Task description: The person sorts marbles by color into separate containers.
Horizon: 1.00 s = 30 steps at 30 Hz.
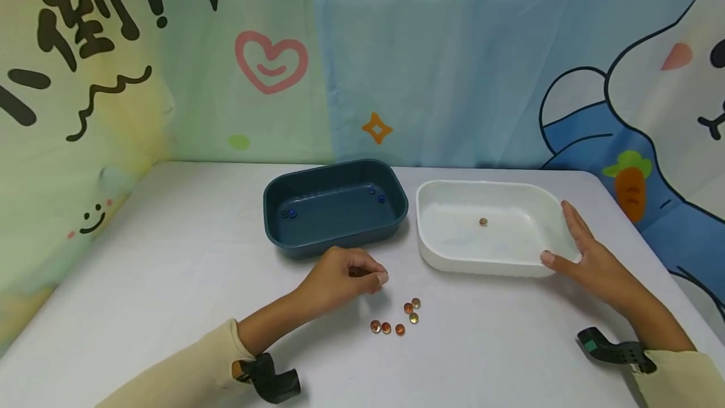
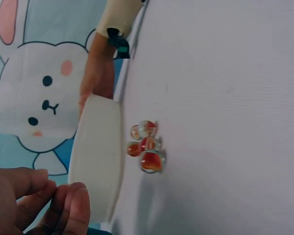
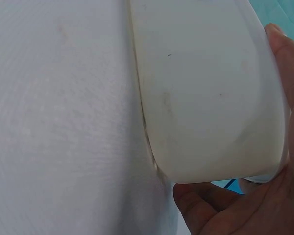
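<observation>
The left hand [image 1: 342,276] curls its fingers near six marbles [image 1: 400,330] on the bench [image 1: 187,238]; whether they pinch anything, I cannot tell. The right hand [image 1: 603,272] grips the white tray [image 1: 481,265].

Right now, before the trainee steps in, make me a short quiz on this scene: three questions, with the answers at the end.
1. Count: in the head view, how many loose marbles lie on the table, outside both trays?

2. True or false: the right hand grips the white tray.

3. Multiple choice: what colour are the marbles in the dark tray?
A. Yellow
B. Blue
C. White

Key:
1. Six.
2. True; its fingers and thumb hold one end.
3. B.
</observation>
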Each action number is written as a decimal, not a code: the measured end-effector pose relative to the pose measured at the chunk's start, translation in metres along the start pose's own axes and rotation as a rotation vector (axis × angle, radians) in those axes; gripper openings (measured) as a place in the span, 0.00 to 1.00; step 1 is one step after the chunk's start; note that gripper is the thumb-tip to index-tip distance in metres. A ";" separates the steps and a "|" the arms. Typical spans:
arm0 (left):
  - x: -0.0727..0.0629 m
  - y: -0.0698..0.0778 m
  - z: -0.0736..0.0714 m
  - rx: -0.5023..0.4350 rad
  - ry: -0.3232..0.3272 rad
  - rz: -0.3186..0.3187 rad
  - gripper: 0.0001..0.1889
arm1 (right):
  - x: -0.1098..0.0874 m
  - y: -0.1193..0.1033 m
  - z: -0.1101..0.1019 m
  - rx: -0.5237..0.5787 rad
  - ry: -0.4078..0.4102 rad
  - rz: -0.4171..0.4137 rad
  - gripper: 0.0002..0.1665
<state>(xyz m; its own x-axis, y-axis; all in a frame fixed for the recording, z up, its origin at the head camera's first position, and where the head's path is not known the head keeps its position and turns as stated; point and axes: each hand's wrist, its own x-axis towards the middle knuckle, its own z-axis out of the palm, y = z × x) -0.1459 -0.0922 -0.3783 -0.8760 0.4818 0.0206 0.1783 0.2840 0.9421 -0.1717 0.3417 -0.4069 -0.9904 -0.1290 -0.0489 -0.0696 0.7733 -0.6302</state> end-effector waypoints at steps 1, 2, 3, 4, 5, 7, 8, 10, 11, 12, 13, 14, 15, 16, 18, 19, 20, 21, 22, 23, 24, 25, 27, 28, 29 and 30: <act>-0.002 -0.002 0.000 0.017 0.000 0.005 0.07 | 0.000 0.000 0.000 0.003 0.001 -0.005 0.61; -0.004 -0.003 0.001 0.029 0.002 0.011 0.06 | 0.000 0.000 0.000 0.004 0.002 -0.009 0.61; -0.006 -0.005 0.001 0.035 0.002 0.017 0.06 | 0.000 0.000 0.000 0.006 0.003 -0.011 0.61; -0.007 -0.005 0.001 0.038 0.002 0.022 0.06 | 0.000 0.000 0.000 0.007 0.003 -0.012 0.61; -0.008 -0.006 0.002 0.037 0.000 0.026 0.06 | 0.000 0.000 0.000 0.010 0.003 -0.013 0.61; -0.011 -0.007 0.003 0.038 -0.007 0.031 0.06 | -0.001 0.000 0.000 0.011 0.002 -0.008 0.61; -0.012 -0.008 0.004 0.042 -0.011 0.033 0.05 | -0.001 0.000 0.000 0.012 0.000 -0.004 0.61; -0.015 -0.010 0.005 0.058 -0.019 0.033 0.04 | -0.002 0.000 0.000 0.014 0.000 -0.001 0.61; -0.017 -0.011 0.006 0.065 -0.026 0.029 0.04 | -0.002 -0.001 0.000 0.016 -0.001 0.001 0.61; -0.018 -0.013 0.006 0.075 -0.030 0.032 0.05 | -0.002 -0.001 0.001 0.018 -0.002 0.000 0.61; -0.020 -0.014 0.006 0.081 -0.036 0.032 0.05 | -0.002 -0.001 0.001 0.019 -0.002 -0.001 0.61; -0.021 -0.016 0.007 0.087 -0.041 0.034 0.05 | -0.002 -0.001 0.001 0.021 0.000 -0.004 0.61; -0.023 -0.017 0.007 0.091 -0.046 0.037 0.05 | -0.002 -0.001 0.001 0.021 0.002 -0.005 0.61; -0.024 -0.019 0.007 0.096 -0.051 0.041 0.05 | -0.002 -0.001 0.001 0.020 0.003 -0.006 0.61; -0.026 -0.022 0.008 0.120 -0.063 0.066 0.05 | -0.001 0.000 0.000 0.017 0.007 -0.009 0.61; -0.026 -0.023 0.009 0.133 -0.071 0.078 0.05 | -0.001 0.000 0.000 0.016 0.009 -0.009 0.61; -0.027 -0.024 0.009 0.147 -0.077 0.096 0.06 | -0.001 0.000 0.000 0.014 0.011 -0.009 0.61; -0.028 -0.025 0.009 0.159 -0.083 0.110 0.06 | -0.001 0.000 0.000 0.012 0.012 -0.008 0.61; -0.028 -0.026 0.009 0.175 -0.086 0.128 0.06 | -0.001 0.000 0.000 0.013 0.013 -0.008 0.61; -0.029 -0.027 0.010 0.189 -0.088 0.141 0.06 | -0.001 0.000 0.000 0.014 0.014 -0.007 0.61; -0.029 -0.027 0.010 0.198 -0.088 0.146 0.06 | -0.001 0.000 0.000 0.015 0.013 -0.007 0.61; -0.030 -0.028 0.010 0.203 -0.087 0.149 0.06 | -0.002 0.000 0.000 0.019 0.013 -0.007 0.61; -0.031 -0.028 0.011 0.214 -0.081 0.146 0.06 | -0.002 -0.001 0.000 0.026 0.012 -0.009 0.61; -0.032 -0.029 0.011 0.220 -0.078 0.145 0.06 | -0.002 -0.001 0.000 0.029 0.012 -0.010 0.61; -0.032 -0.029 0.011 0.223 -0.077 0.139 0.07 | -0.001 -0.001 0.000 0.032 0.010 -0.010 0.60; -0.032 -0.029 0.012 0.226 -0.077 0.133 0.07 | -0.001 -0.001 0.000 0.035 0.010 -0.010 0.60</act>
<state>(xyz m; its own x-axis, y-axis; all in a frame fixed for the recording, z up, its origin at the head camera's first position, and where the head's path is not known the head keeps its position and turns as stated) -0.1176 -0.1062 -0.4100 -0.8029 0.5866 0.1057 0.3929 0.3874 0.8340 -0.1702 0.3411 -0.4062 -0.9908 -0.1305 -0.0351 -0.0755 0.7501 -0.6570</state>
